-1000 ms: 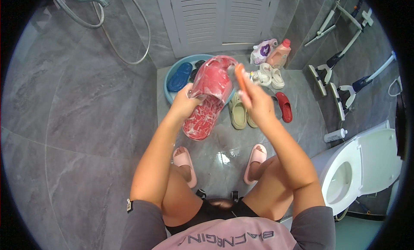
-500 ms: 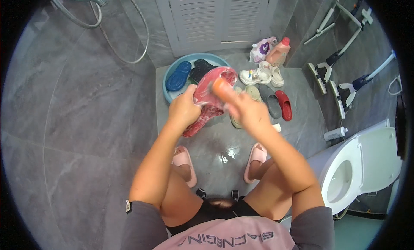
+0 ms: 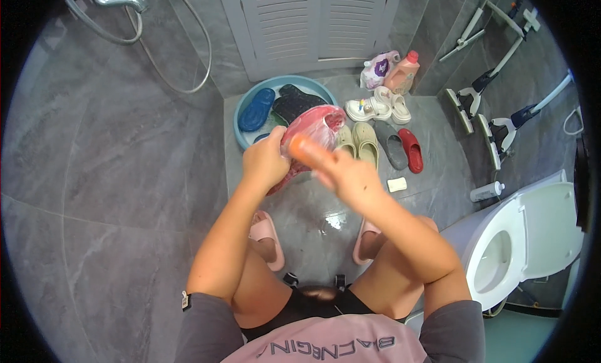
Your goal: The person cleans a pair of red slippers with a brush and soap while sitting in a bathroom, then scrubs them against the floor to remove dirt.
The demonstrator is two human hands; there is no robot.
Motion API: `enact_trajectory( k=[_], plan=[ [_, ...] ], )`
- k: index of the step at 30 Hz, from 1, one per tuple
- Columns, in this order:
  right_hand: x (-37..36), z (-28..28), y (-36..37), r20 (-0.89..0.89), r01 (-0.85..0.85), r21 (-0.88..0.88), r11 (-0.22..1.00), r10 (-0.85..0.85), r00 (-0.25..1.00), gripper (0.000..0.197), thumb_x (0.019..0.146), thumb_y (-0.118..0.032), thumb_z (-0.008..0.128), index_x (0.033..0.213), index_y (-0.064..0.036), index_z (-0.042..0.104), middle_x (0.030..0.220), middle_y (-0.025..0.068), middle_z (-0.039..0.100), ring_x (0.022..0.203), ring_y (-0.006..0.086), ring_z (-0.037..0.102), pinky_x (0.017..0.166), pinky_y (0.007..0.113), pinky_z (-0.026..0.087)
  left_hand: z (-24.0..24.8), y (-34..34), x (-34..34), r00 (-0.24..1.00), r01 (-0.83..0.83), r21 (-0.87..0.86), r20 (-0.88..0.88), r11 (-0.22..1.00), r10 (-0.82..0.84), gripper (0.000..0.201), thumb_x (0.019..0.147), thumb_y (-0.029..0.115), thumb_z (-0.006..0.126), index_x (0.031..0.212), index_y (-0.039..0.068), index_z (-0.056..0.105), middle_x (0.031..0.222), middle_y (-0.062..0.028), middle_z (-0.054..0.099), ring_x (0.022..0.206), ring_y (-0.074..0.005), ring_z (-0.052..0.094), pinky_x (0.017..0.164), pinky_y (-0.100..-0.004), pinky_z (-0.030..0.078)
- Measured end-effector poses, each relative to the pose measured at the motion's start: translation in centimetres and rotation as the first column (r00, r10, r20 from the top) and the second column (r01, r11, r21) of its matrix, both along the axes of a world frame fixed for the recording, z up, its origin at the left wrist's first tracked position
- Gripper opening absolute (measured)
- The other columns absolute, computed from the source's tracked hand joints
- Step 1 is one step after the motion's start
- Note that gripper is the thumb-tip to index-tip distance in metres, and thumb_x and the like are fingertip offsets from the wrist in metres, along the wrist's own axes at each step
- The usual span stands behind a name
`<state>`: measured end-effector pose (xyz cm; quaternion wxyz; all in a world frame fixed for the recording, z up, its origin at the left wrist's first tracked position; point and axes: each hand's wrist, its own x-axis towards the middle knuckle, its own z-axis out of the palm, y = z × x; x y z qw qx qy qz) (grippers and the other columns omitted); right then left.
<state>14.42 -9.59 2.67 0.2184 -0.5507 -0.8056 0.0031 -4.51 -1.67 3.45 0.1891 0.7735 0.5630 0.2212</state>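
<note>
My left hand (image 3: 266, 159) is closed on a red slipper (image 3: 320, 119), holding it up at a tilt in front of me. White suds streak the slipper's surface. My right hand (image 3: 355, 183) grips an orange scrub brush (image 3: 311, 153), slightly blurred, against the slipper; its bristles are hidden. Just beyond stands a round blue basin (image 3: 239, 126) with water, a blue slipper (image 3: 256, 110) and a dark patterned slipper (image 3: 294, 102) in it. A pale bar of soap (image 3: 397, 185) lies on the floor to the right of my right hand.
Beige clogs (image 3: 365, 143), a grey shoe (image 3: 391, 144), a red shoe (image 3: 411, 150) and white clogs (image 3: 369, 109) stand right of the basin. Behind them are a pink bottle (image 3: 402, 72) and a white-purple pouch (image 3: 379, 69). A toilet (image 3: 482, 256) stands at right, mops (image 3: 501, 138) beyond.
The brush has moved left and slightly down over the slipper with my right hand. The slipper's far end has dipped a little. The soap bar now shows more fully.
</note>
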Motion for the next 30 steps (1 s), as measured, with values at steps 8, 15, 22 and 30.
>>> enact_trajectory(
  k=[8,15,22,30],
  plan=[
    [8.4,0.5,4.5,-0.526,0.363,-0.098,0.926,-0.358,0.771,0.057,0.091,-0.031,0.057,0.145,-0.0267,0.036,0.113,0.0194,0.063,0.093,0.0375,0.064,0.079,0.042,0.05,-2.6,2.7,-1.4,0.917,0.165,-0.117,0.383,0.979,-0.108,0.042,0.072,0.002,0.066,0.113,0.007,0.059,0.1,-0.0169,0.066,0.096,-0.0292,0.064,0.084,-0.0339,0.047],
    [5.1,-0.7,3.0,-0.082,0.29,-0.026,0.957,-0.291,0.953,0.056,0.09,-0.042,0.056,0.142,-0.0367,0.038,0.081,0.0141,0.061,0.068,0.033,0.063,0.059,0.043,0.05,-1.3,2.0,-1.0,0.906,0.243,-0.174,0.391,0.954,-0.16,0.04,0.074,0.002,0.066,0.113,0.004,0.06,0.101,-0.0134,0.067,0.097,-0.0248,0.064,0.086,-0.0321,0.046],
    [5.2,-0.7,2.5,-0.209,0.063,0.081,0.995,-0.045,0.977,0.052,0.089,-0.043,0.057,0.138,-0.0346,0.043,0.083,0.0148,0.061,0.068,0.0334,0.063,0.058,0.042,0.051,-0.5,1.8,-2.0,0.92,0.234,-0.185,0.359,0.955,-0.156,0.04,0.074,0.003,0.064,0.113,0.004,0.059,0.101,-0.0157,0.066,0.098,-0.0258,0.063,0.086,-0.032,0.046],
    [4.9,0.0,2.4,0.223,0.244,-0.117,0.963,-0.214,0.951,0.049,0.088,-0.039,0.061,0.135,-0.0323,0.049,0.086,0.0159,0.063,0.065,0.0317,0.064,0.058,0.04,0.052,0.3,0.8,-1.6,0.996,0.062,-0.064,-0.053,0.996,-0.066,0.039,0.077,0.015,0.064,0.116,0.01,0.06,0.098,-0.02,0.066,0.096,-0.0384,0.062,0.082,-0.0416,0.048]
  ],
)
